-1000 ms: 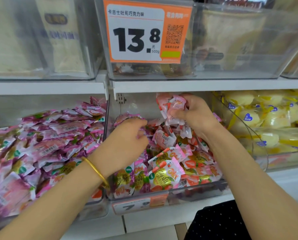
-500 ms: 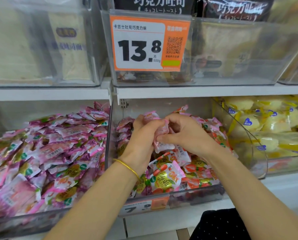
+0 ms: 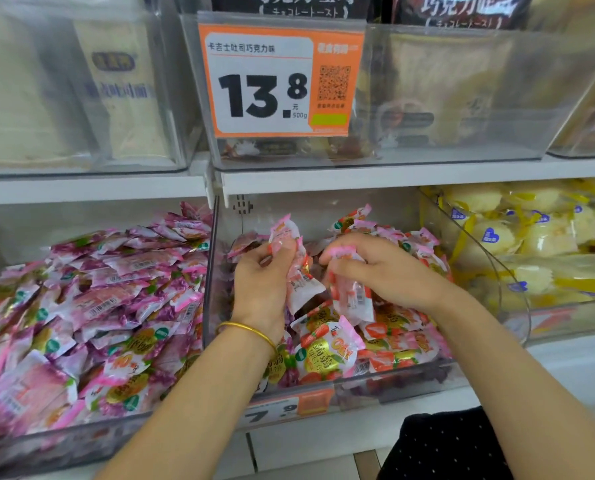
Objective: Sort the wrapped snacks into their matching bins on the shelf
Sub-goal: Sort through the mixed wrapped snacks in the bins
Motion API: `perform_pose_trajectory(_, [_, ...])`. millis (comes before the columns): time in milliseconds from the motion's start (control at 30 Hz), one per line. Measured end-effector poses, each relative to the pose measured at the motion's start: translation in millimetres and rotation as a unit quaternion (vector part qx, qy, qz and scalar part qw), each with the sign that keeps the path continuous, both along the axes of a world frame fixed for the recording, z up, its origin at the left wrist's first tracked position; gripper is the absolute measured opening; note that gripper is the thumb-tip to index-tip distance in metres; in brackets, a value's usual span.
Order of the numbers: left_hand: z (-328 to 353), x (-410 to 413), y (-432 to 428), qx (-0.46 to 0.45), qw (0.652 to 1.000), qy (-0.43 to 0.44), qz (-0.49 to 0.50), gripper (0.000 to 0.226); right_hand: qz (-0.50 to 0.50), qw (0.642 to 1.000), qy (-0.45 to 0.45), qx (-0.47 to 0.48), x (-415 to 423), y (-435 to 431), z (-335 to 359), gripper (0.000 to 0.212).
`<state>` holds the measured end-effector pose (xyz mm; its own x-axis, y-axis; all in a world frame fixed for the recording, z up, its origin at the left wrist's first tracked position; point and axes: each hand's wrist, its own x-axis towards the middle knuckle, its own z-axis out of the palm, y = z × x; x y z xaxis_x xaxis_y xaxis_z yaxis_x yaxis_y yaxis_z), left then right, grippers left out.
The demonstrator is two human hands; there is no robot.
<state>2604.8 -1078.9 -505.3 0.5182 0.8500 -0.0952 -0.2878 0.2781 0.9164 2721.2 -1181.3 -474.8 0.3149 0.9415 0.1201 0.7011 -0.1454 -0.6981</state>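
Two bare hands are close together at centre frame, above the middle of three clear plastic bins on the lower shelf. The left hand (image 3: pixel 261 282), wearing one thin gold bangle (image 3: pixel 247 329), curls its fingers round a small bunch of pink-and-white wrapped snacks (image 3: pixel 296 271). The right hand (image 3: pixel 389 271) pinches a second bunch of pink-and-red packets (image 3: pixel 349 296) just beside it; neither bunch can be counted exactly. The middle bin (image 3: pixel 393 386) holds pink-and-red packets, the left bin (image 3: pixel 81 441) purple-pink ones, the right bin (image 3: pixel 566 317) yellow ones. One orange price tag (image 3: pixel 278 81) reading 13.8 sits at upper centre.
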Motion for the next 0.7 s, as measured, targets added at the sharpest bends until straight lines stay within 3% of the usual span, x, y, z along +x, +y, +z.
perform_pose_trajectory(133, [1.1, 0.9, -1.3, 0.01, 0.998, -0.02, -0.052, 0.022, -0.085, 0.978, 0.148, 0.12, -8.0, 5.0, 0.7, 0.019])
perform_pose_trajectory(333, [2.1, -0.4, -2.2, -0.024, 0.995, -0.028, -0.089, 0.025, -0.125, 0.936, 0.32, 0.073, -10.8, 19.2, -2.3, 0.048])
perform_pose_trajectory(500, [7.7, -0.3, -0.8, -0.1, 0.992, -0.027, -0.068, 0.028, -0.037, 0.855, 0.511, 0.08, -13.1, 19.9, 0.6, 0.017])
perform_pose_trajectory(700, [11.1, 0.1, -2.2, -0.049, 0.997, -0.006, -0.065, 0.023, 0.053, 0.842, 0.527, 0.102, -17.6, 19.5, -1.4, 0.014])
